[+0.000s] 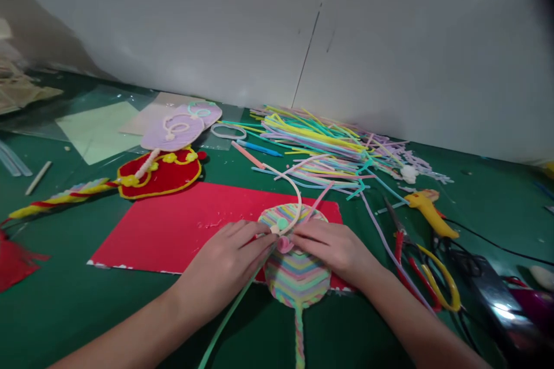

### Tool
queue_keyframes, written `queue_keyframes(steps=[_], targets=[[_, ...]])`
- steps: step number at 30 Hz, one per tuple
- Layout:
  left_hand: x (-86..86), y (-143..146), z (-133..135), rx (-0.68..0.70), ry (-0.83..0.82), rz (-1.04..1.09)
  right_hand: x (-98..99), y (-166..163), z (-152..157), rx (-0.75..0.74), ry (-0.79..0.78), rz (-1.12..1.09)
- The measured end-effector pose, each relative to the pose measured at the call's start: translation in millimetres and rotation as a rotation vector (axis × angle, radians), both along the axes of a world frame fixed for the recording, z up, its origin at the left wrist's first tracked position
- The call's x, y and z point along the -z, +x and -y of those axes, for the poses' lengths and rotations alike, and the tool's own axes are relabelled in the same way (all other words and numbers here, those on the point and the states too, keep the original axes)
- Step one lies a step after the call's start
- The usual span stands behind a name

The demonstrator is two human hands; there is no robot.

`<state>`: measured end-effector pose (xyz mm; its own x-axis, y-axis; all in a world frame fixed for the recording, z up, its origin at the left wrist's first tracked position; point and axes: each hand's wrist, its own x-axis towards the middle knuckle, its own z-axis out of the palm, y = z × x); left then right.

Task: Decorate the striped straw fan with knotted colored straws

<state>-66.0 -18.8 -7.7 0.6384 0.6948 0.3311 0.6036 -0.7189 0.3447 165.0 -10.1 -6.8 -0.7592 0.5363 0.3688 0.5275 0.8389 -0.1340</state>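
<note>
A round fan (298,282) covered in pastel zigzag stripes lies partly on the red sheet, its twisted handle (299,334) pointing toward me. My left hand (231,253) and my right hand (335,248) meet over its middle, fingertips pinched around a small pink coil (284,244). A pale cream pipe cleaner (298,196) arcs up from between the fingers, and a pink one (320,200) sticks out by the right hand. From under the left fingers a green pipe cleaner (234,305) trails down. A mint-green dot (282,223) sits just above the coil.
Beneath the fan lies a red sheet (156,230). A pile of coloured pipe cleaners (315,135) is at the back. On the right are a yellow glue gun (433,216), pliers (404,253) and yellow-handled scissors (450,282). A red-and-yellow fan (160,176) and purple pieces (173,130) lie left.
</note>
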Motion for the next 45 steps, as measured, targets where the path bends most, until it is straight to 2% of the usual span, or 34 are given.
queue_keyframes(steps=[7, 12, 18, 22, 30, 33, 39, 45], targets=[[5.4, 3.4, -1.4, 0.023, -0.056, -0.001, 1.3, -1.5, -0.5, -0.011, 0.009, -0.059], [12.6, 8.6, -3.1, -0.057, -0.102, 0.107, -3.7, -2.6, 1.3, -0.012, 0.088, -0.066], [17.5, 10.5, -6.3, -0.063, -0.214, 0.164, -4.1, -1.9, 0.6, -0.016, 0.113, -0.072], [18.6, 10.8, -7.1, -0.07, -0.253, 0.188, -1.2, -4.8, -2.8, -0.002, 0.085, -0.103], [14.8, 10.9, -7.0, -0.083, -0.284, 0.174, 7.7, -0.9, -5.5, 0.005, -0.067, -0.101], [13.5, 10.9, -7.2, -0.094, -0.306, 0.182, 9.7, -0.2, -5.9, -0.011, -0.067, -0.125], [13.4, 12.4, -8.7, -0.209, -0.363, 0.263, 8.1, -3.2, -7.7, 0.002, -0.021, -0.112], [17.3, 14.0, -9.4, -0.207, -0.403, 0.282, 6.8, -3.7, -8.7, 0.007, 0.007, -0.079]])
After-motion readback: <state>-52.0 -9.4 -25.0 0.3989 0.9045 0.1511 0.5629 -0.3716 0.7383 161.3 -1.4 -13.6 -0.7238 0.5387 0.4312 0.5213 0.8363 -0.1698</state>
